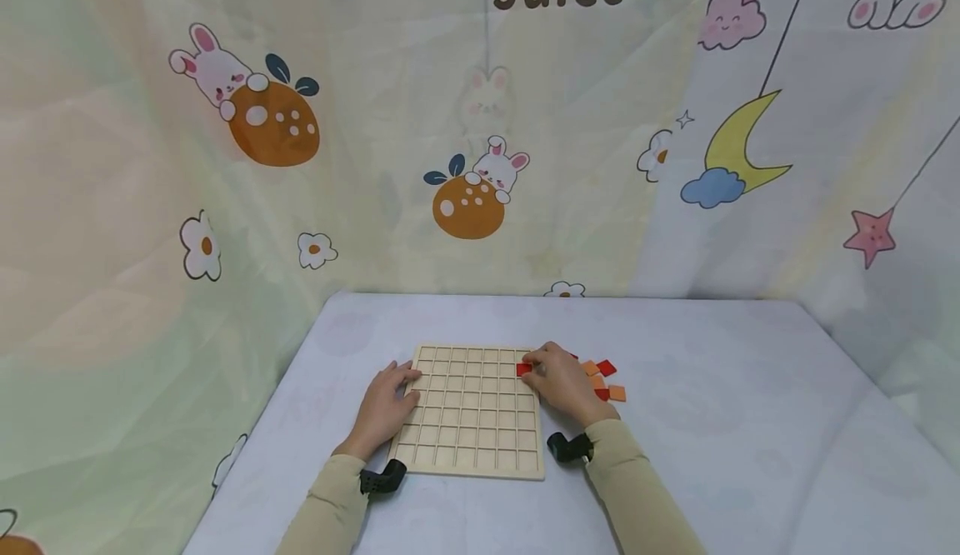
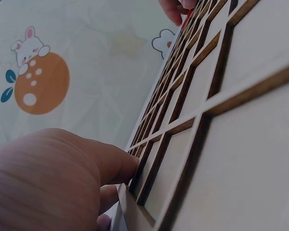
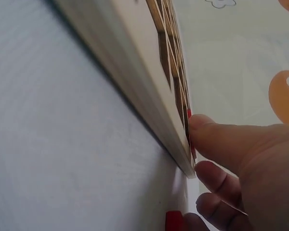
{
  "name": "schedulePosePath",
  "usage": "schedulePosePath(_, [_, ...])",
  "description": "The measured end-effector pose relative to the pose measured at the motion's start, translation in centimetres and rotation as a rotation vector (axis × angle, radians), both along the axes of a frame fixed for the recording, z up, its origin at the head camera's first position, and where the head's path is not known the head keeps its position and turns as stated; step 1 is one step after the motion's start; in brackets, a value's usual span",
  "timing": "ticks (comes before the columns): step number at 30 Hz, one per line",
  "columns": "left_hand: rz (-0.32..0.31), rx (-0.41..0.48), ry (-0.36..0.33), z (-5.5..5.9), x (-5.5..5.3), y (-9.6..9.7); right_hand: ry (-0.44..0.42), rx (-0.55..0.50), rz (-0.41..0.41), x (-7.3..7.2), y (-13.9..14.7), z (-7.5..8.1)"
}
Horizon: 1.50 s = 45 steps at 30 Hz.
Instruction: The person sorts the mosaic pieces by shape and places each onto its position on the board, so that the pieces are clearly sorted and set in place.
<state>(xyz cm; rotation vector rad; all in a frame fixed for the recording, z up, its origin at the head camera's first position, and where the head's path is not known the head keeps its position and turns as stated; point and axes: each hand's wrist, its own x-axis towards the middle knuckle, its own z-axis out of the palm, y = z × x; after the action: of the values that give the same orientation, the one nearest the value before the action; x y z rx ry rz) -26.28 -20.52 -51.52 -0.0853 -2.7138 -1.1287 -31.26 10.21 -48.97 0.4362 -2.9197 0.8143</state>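
Note:
A pale wooden board [image 1: 467,437] with a grid of square cells lies flat on the table. My left hand [image 1: 384,409] rests at its left edge, thumb and fingertips on the rim. At the far right of the grid my right hand [image 1: 564,382] holds a small red square tile [image 1: 522,369] between thumb and index finger, over a cell near the corner. In the right wrist view the thumb [image 3: 214,139] covers most of this tile. The other right fingers curl beyond the board's edge.
Several loose tiles lie right of the board, partly behind my right hand, among them a red tile [image 1: 607,367] and an orange tile [image 1: 617,393]. The white-covered table [image 1: 750,422] stretches to the right. A printed cloth [image 1: 375,205] hangs behind it.

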Motion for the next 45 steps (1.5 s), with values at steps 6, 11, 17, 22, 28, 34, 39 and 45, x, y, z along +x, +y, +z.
schedulePosePath(6, [0.005,0.005,0.012,-0.1,-0.1,0.2,-0.022,-0.053,-0.023,-0.1,0.9,0.3])
schedulePosePath(11, [-0.001,-0.003,0.012,0.1,-0.2,0.2,-0.009,-0.104,-0.083,-0.4,2.3,0.6])
schedulePosePath(17, [0.005,-0.005,0.017,-0.1,0.0,0.2,-0.016,-0.109,-0.138,-0.7,4.0,0.7])
schedulePosePath(22, [0.001,-0.010,0.025,-0.2,0.0,0.2,-0.017,-0.130,-0.195,-0.8,4.9,0.9])
schedulePosePath(28, [-0.009,-0.005,0.033,-0.1,0.0,0.1,-0.034,-0.116,-0.254,-0.8,5.6,0.9])
schedulePosePath(34, [-0.015,-0.011,0.034,-0.1,0.1,0.0,-0.035,-0.036,-0.274,-0.8,5.7,0.3])
schedulePosePath(39, [-0.012,-0.014,0.040,-0.1,-0.1,0.0,-0.022,-0.005,-0.284,-0.9,5.6,0.0])
schedulePosePath(45, [-0.011,-0.038,0.054,-0.2,-0.1,0.1,-0.005,0.025,-0.289,-0.8,5.2,-0.3])
